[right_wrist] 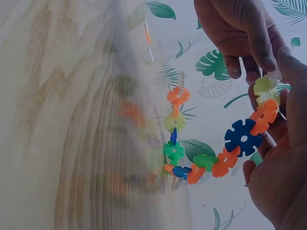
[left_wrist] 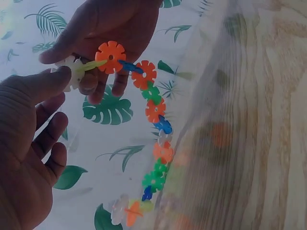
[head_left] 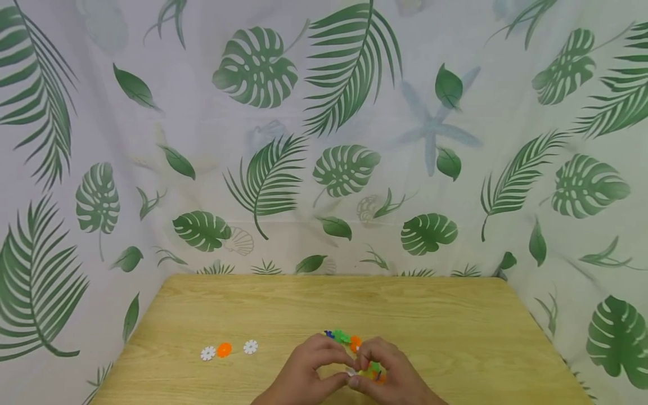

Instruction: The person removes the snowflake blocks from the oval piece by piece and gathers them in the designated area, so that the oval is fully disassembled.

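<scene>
My left hand (head_left: 311, 368) pinches a white notched plastic disc (left_wrist: 74, 72) between thumb and fingers. Facing it, my right hand (head_left: 392, 374) holds the end of a chain of interlocked snowflake discs (right_wrist: 243, 138), close to a yellow disc (right_wrist: 265, 86). Fingertips of both hands meet around the white and yellow pieces. From there the chain curves away over the table in orange, blue, green, yellow and white links. In the head view the hands hide much of it, though a green link (head_left: 339, 336) and an orange link (head_left: 355, 342) show beyond the fingers.
On the wooden table (head_left: 435, 309), left of the hands, lie a white disc (head_left: 208, 353), an orange disc (head_left: 224, 350) and another white disc (head_left: 250, 347). A leaf-print curtain (head_left: 283, 185) stands behind the table and along its sides.
</scene>
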Demonstrator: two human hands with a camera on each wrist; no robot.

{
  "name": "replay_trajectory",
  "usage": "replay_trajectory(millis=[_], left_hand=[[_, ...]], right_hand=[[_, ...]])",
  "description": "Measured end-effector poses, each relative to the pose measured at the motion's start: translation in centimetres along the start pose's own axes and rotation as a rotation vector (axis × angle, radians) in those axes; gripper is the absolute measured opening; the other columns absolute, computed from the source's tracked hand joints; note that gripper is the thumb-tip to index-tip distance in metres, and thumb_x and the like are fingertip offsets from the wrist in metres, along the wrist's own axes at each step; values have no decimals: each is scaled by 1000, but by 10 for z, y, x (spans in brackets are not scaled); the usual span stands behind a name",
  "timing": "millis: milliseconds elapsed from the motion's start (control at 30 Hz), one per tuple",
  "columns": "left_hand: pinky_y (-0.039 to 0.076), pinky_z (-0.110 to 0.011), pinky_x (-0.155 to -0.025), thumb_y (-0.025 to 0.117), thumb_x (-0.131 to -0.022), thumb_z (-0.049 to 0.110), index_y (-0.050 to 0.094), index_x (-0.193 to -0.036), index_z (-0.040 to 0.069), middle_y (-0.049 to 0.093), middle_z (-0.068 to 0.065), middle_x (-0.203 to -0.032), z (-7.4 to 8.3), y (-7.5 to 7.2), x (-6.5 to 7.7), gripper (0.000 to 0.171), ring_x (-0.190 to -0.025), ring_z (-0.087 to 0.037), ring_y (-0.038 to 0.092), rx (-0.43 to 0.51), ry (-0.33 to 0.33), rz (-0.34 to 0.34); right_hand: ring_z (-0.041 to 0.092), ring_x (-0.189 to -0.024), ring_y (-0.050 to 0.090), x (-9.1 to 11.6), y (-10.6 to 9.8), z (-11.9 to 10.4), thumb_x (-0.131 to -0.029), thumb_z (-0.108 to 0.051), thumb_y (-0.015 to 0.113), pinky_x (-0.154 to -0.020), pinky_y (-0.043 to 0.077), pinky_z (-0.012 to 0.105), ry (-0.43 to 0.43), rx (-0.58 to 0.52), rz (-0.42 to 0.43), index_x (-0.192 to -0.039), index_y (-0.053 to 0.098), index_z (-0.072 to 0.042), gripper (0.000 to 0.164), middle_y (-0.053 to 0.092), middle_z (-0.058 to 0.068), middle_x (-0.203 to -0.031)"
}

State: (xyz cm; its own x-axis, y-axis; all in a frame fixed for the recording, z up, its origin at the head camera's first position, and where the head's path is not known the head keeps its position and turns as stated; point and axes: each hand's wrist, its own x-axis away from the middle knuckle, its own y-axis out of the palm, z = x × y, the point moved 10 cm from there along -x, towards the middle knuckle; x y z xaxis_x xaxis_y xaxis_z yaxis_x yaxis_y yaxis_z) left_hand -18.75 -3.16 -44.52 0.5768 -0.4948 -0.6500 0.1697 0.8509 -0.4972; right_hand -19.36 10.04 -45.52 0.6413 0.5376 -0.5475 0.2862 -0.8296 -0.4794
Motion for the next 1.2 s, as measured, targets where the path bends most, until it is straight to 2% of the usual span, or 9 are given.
replay_trajectory(millis=[167, 300, 500, 633, 767, 900, 1067, 1200], left_hand=[[51, -22, -84, 86, -86, 9, 79, -102, 20, 69, 8, -104, 4, 3, 1, 21, -99, -8, 61, -25, 65, 35], [52, -22, -84, 86, -84, 7, 79, -100, 19, 70, 6, -103, 3, 4, 1, 22, -98, -10, 62, -23, 76, 45], [52, -19, -82, 87, -85, 11, 79, -99, 20, 71, 8, -103, 3, 1, 1, 18, -96, -7, 62, -57, 67, 72], [53, -20, -80, 85, -87, 13, 79, -99, 21, 71, 9, -103, 2, -4, 0, 16, -94, -5, 62, -49, 27, 92], [54, -21, -78, 84, -88, 13, 79, -100, 22, 71, 9, -103, 1, -8, 1, 16, -92, -5, 62, -32, 1, 104], [54, -20, -76, 84, -88, 11, 79, -100, 21, 71, 7, -102, 3, -10, 1, 16, -91, -6, 63, -31, 4, 115], [54, -20, -75, 83, -89, 13, 79, -99, 21, 71, 8, -101, 4, -13, 0, 14, -89, -5, 62, -45, -12, 122], [56, -23, -75, 81, -91, 18, 78, -98, 23, 71, 12, -99, -3, -21, 1, 9, -90, -4, 64, -37, -97, 136]], right_hand=[[10, -90, 57, -1, 1, -1, -91, -4, 79, -74, 51, 35, -4, 0, 1, -102, 56, -18, 29, 59, -6, -96], [11, -92, 60, 0, 1, -1, -91, -5, 79, -76, 53, 35, 10, 16, 1, -107, 60, -18, 28, 62, -5, -98], [10, -101, 57, 6, -5, -3, -85, -19, 88, -87, 40, 40, 17, 191, 40, -120, 64, -24, 43, 66, -7, -108], [12, -103, 58, 11, -10, -6, -79, -27, 92, -88, 36, 43, -54, 299, 100, -123, 67, -29, 50, 69, -14, -108], [12, -101, 58, 16, -12, -11, -82, -31, 90, -89, 34, 39, -145, 337, 170, -129, 71, -23, 51, 68, -16, -104], [13, -100, 56, 19, -13, -15, -88, -37, 84, -88, 32, 35, -234, 374, 241, -130, 72, -17, 48, 69, -13, -104], [18, -96, 57, 21, -11, -21, -93, -40, 80, -87, 31, 36, -368, 425, 299, -123, 75, -13, 41, 74, -5, -102], [19, -93, 58, 22, -14, -22, -95, -42, 77, -87, 32, 37, -408, 465, 315, -120, 77, -12, 39, 75, -5, -99]])
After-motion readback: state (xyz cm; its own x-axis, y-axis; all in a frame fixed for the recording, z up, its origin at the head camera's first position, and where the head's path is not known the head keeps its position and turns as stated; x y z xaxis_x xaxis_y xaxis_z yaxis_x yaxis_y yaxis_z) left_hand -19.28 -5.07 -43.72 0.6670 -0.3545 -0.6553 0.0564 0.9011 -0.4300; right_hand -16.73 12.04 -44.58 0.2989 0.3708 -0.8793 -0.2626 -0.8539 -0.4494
